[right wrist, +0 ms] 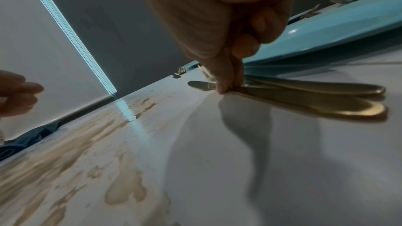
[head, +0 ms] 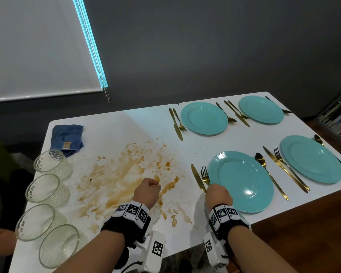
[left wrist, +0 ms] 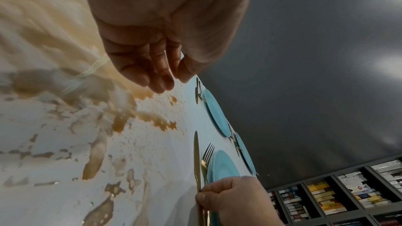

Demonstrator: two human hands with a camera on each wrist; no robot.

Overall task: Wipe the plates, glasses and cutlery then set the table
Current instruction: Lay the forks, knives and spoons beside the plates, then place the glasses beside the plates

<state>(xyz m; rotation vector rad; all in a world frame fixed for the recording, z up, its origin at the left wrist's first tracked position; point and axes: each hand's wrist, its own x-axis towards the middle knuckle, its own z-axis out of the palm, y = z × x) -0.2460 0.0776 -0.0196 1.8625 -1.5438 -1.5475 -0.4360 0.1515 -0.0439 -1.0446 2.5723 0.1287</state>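
My right hand [head: 209, 191] pinches the handle of a gold knife [head: 197, 177] that lies flat on the white table [head: 234, 140], just left of the near teal plate [head: 242, 182]. A gold fork [head: 204, 174] lies between knife and plate, its handle under the same hand. The right wrist view shows thumb and forefinger [right wrist: 224, 83] closed on the knife [right wrist: 315, 106], with the fork handle [right wrist: 326, 88] alongside. My left hand [head: 153, 184] hovers over the brown spill with loosely curled fingers [left wrist: 158, 82] and holds nothing.
Several glasses [head: 47, 188] lie along the table's left edge, with a folded blue cloth [head: 67, 139] behind them. A smeared brown spill [head: 126, 174] covers the table's middle. Three other teal plates [head: 204, 118] with gold cutlery sit on the right half. A bookshelf [head: 337, 119] stands far right.
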